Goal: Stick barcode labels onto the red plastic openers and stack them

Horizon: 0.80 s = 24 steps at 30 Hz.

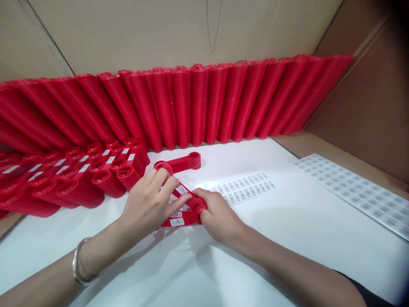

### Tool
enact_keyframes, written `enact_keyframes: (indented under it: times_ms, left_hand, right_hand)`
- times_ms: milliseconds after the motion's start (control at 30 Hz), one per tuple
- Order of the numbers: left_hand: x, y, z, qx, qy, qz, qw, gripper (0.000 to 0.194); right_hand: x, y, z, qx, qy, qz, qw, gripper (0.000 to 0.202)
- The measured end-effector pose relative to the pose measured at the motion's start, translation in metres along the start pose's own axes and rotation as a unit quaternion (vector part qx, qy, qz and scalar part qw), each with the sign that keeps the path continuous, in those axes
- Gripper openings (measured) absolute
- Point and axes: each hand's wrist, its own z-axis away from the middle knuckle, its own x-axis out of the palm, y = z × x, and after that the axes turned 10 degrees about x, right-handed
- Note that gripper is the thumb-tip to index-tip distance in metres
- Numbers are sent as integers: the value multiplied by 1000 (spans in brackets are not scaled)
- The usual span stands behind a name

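Several flat red plastic pieces with ringed ends (189, 218) are fanned apart between my hands, above the white tabletop. White barcode stickers (177, 222) show on some of them. My right hand (222, 215) pinches their near-right ends together, thumb on the rings. Closed over the upper piece is my left hand (148, 198), its fingers near the far ring and its thumb reaching towards the right ends. Part of the pieces is hidden behind the left fingers. Just beyond lies a small stack of red pieces (180, 164). To the right, a sheet of barcode stickers (247, 187) rests flat.
Tall stacks of red pieces (182, 106) lean in a row along the cardboard wall (159, 34). Shorter stacks with stickers (110, 181) crowd the left. A thicker pile of barcode sheets (354, 192) lies on the right of the white tabletop (287, 238).
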Motion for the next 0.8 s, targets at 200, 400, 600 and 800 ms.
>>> enact_keyframes:
  times_ms: [200, 400, 600, 800]
  left_hand:
    - [3, 1, 1, -44, 16, 43, 998, 39]
    - [4, 1, -1, -81, 6, 104, 991, 26]
    - [6, -7, 0, -85, 27, 24, 996, 40]
    - [2, -21, -2, -116, -7, -25, 993, 38]
  right_hand:
    - [0, 1, 0, -13, 3, 0, 1000, 28]
    - [0, -1, 1, -23, 6, 3, 1000, 22]
    - [1, -1, 2, -11, -4, -4, 1000, 22]
    - [1, -3, 3, -2, -15, -1, 1000, 25]
